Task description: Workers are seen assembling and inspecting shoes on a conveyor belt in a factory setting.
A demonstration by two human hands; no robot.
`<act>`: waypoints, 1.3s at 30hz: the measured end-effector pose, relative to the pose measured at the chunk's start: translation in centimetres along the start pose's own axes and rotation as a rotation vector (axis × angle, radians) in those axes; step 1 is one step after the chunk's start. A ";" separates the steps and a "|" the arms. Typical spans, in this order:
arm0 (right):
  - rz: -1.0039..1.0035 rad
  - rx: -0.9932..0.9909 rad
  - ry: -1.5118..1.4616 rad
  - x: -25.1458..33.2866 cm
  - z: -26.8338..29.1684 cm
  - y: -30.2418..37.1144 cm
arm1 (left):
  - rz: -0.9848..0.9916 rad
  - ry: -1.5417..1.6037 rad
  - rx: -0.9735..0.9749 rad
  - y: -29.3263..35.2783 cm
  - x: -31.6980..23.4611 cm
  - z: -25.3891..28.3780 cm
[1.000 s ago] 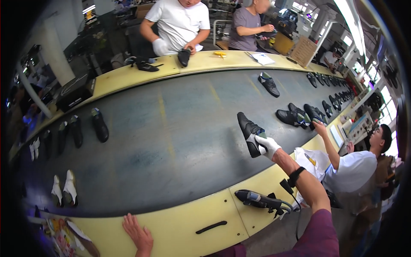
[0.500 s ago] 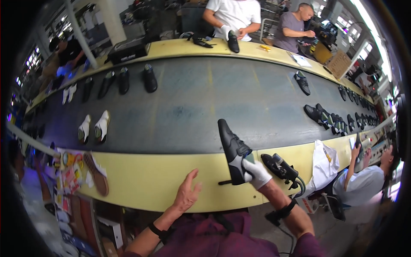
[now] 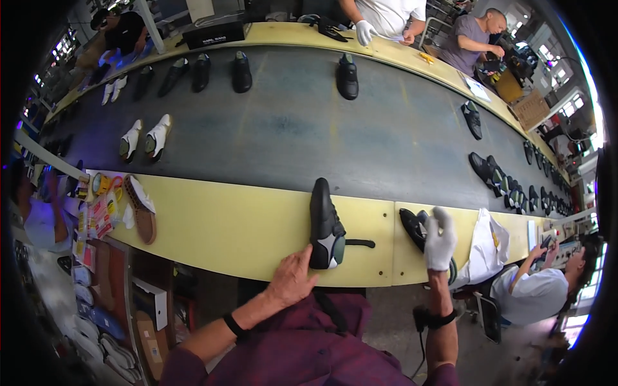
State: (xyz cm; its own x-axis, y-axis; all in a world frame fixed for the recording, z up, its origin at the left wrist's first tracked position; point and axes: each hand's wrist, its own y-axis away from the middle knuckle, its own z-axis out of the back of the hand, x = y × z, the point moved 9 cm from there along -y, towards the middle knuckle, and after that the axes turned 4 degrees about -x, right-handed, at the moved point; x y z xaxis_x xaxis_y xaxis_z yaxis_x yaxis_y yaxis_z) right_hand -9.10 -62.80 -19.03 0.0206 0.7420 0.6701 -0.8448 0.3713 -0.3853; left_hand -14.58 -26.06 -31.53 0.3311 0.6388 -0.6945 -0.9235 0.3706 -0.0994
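Observation:
A black lace-up shoe [image 3: 325, 219] with a grey and dark green heel part stands on the yellow bench, toe pointing away from me. My bare left hand [image 3: 293, 280] touches the side of its heel, fingers stretched and thumb apart. To the right, my white-gloved right hand [image 3: 441, 241] has its fingers curled over a black hand tool [image 3: 412, 228] with a hose. The hand hides much of the tool. A thin black bar [image 3: 360, 243] sticks out on the bench beside the shoe.
A grey belt [image 3: 290, 135] runs beyond the bench, carrying black shoes and white shoes [image 3: 156, 137]. On the bench lie a brown shoe [image 3: 140, 209] at left and a white cloth [image 3: 484, 244] at right. Several people work nearby, including one across the belt [image 3: 389, 16].
My right hand has let go of the black shoe and moved right to the tool. The shoe now stands on the bench, with my left hand at its heel. Across, another black shoe now lies on the belt.

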 end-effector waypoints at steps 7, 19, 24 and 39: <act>0.037 0.251 0.355 -9.1 -2.7 -0.5 | -0.361 -0.388 0.140 -10.2 -3.3 5.6; -0.172 0.739 0.460 -8.3 -3.8 0.5 | -0.464 -0.642 0.322 -13.3 -1.5 1.2; -0.229 0.620 0.225 -3.0 -3.6 2.2 | -0.277 -0.235 0.004 -6.5 0.7 2.0; -0.223 0.952 0.291 9.6 -14.1 2.7 | -0.061 -0.124 -0.114 -1.8 0.5 5.2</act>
State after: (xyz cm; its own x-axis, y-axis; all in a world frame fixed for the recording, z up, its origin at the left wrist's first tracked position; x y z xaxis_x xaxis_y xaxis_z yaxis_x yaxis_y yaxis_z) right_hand -3.61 -46.78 -22.59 0.2511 0.8643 0.4358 -0.8778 0.0137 0.4787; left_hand -11.77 -22.95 -28.02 0.4017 0.6982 -0.5926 -0.9147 0.3365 -0.2237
